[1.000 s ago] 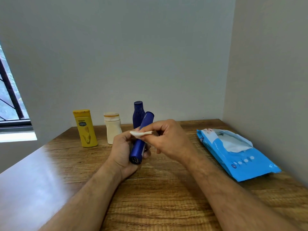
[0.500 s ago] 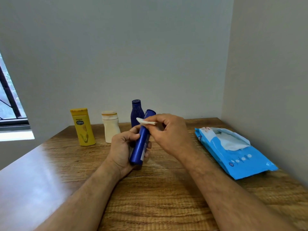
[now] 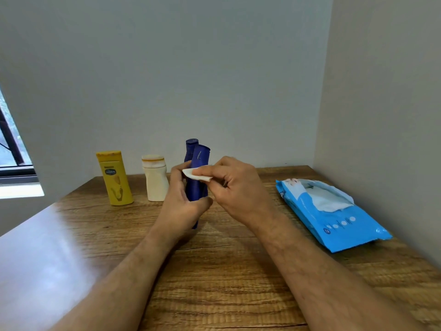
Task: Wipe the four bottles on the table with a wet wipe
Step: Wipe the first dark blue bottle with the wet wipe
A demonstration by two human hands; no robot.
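1. Looking down from the head camera, a wooden table (image 3: pixel 214 271) fills the lower part of the view, set into a corner of two plain walls.
2. The left hand (image 3: pixel 183 201) is wrapped around the lower part of a dark blue bottle (image 3: pixel 199 173), holding it nearly upright above the table, with its cap end up.
3. The right hand (image 3: pixel 238 187) pinches a folded white wet wipe (image 3: pixel 196 174) between thumb and fingers, pressing it against the middle of the held bottle.
4. A second dark blue bottle (image 3: pixel 190 149) stands on the table directly behind the held one; only its upper part shows past the hands.
5. A cream-coloured bottle (image 3: pixel 155 181) with an orange-tinged cap stands upright to the left of the hands, near the back wall.
6. A yellow bottle (image 3: pixel 115 179) with a yellow flip cap and a dark label stands upright further left, near the cream one but not touching it.
7. A light blue pack of wet wipes (image 3: pixel 334 218) lies flat on the table's right side, near the right wall and well apart from the bottles. Its flap is open and a white wipe sticks out of the opening.
8. A window (image 3: pixel 12 149) with a dark frame shows at the left edge.
9. Both forearms are bare and reach in from the bottom of the view.
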